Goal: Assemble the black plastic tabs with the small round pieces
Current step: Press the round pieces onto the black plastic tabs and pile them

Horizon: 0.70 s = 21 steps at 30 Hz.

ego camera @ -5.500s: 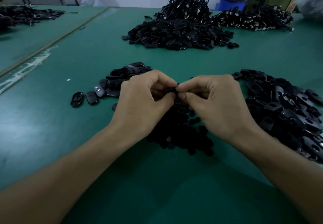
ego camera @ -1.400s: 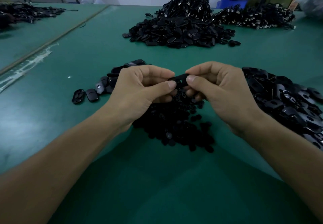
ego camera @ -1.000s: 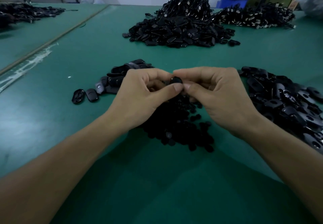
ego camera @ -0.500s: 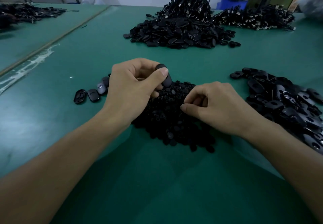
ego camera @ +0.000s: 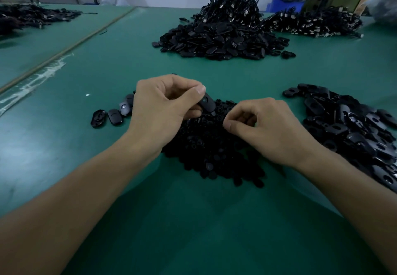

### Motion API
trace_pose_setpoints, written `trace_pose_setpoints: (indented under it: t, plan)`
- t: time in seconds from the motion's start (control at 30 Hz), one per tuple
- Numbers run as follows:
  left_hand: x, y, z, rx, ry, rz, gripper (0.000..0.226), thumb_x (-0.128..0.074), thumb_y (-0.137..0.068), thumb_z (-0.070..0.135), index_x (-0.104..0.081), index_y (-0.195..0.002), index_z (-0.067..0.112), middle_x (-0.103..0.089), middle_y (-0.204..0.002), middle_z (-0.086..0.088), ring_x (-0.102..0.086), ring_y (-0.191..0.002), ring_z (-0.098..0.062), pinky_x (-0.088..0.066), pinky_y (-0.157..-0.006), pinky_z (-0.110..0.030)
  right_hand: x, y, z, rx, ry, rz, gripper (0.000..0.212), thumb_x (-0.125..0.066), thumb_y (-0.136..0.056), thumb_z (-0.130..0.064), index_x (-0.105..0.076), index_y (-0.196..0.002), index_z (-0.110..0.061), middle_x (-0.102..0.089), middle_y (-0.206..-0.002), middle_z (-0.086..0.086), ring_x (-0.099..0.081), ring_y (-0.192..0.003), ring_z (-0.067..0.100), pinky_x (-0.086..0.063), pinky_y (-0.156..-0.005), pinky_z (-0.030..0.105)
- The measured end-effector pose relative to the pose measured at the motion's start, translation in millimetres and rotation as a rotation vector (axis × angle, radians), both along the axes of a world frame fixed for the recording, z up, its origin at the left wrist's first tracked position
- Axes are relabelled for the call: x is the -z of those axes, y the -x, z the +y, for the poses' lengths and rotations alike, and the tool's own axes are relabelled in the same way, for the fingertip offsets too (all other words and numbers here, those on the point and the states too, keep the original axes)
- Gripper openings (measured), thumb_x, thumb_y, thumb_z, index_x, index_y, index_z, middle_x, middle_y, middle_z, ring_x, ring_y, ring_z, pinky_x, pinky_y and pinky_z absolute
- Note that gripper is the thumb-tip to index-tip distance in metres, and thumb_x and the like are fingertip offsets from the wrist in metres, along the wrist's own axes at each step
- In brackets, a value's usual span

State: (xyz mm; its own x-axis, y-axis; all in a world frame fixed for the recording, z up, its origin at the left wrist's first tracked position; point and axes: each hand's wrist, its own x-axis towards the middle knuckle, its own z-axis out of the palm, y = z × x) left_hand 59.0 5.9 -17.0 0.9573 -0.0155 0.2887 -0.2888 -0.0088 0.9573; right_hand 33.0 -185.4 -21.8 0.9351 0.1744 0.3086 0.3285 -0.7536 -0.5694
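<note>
Both bare forearms come in from the bottom corners of the frame and converge toward its centre. The left hand [ego camera: 163,111] sits slightly left of centre, back toward the camera, fingers curled under, with the thumb and forefinger pinching a black plastic tab [ego camera: 207,102] at its upper right. The right hand [ego camera: 264,128] lies lower and just right of centre, knuckles up, fingers curled, thumb tip against the forefinger tip; whether anything is held there cannot be seen. The hands are near but apart.

right hand [ego camera: 268,128] fingertips tucked under, no clue if they pinch anything, tab [ego camera: 208,102] half hidden behind thumb of left hand [ego camera: 163,111], tab pile [ego camera: 354,128] right of the fingers cut off
</note>
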Motion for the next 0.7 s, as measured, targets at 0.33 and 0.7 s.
trace_pose_setpoints:
  t: [0.33, 0.7]
  plan:
    - [-1.1, -2.5, 1.0, -0.010, 0.100, 0.104, 0.014, -0.078, -0.082, 0.000, -0.073, -0.093, 0.007, -0.074, -0.077, -0.007, -0.073, -0.069, -0.017, -0.059, -0.067, -0.021, -4.3, -0.4, 0.0, 0.059, -0.149, -0.015, 0.010, -0.072, -0.085, -0.019, -0.074, -0.078, -0.026, -0.069, -0.067, -0.012, -0.062, -0.064, 0.000, -0.046, -0.062, 0.010]
    - [-1.0, -1.4, 2.1, -0.042, 0.036, 0.078, 0.008, -0.075, -0.087, 0.004, -0.072, -0.091, 0.010, -0.076, -0.073, -0.001, -0.075, -0.072, -0.017, -0.062, -0.068, -0.026, -6.3, 2.4, 0.0, 0.087, -0.084, -0.042, 0.016, -0.066, -0.085, -0.010, -0.071, -0.082, -0.025, -0.066, -0.069, -0.014, -0.061, -0.072, -0.002, -0.044, -0.064, 0.006]
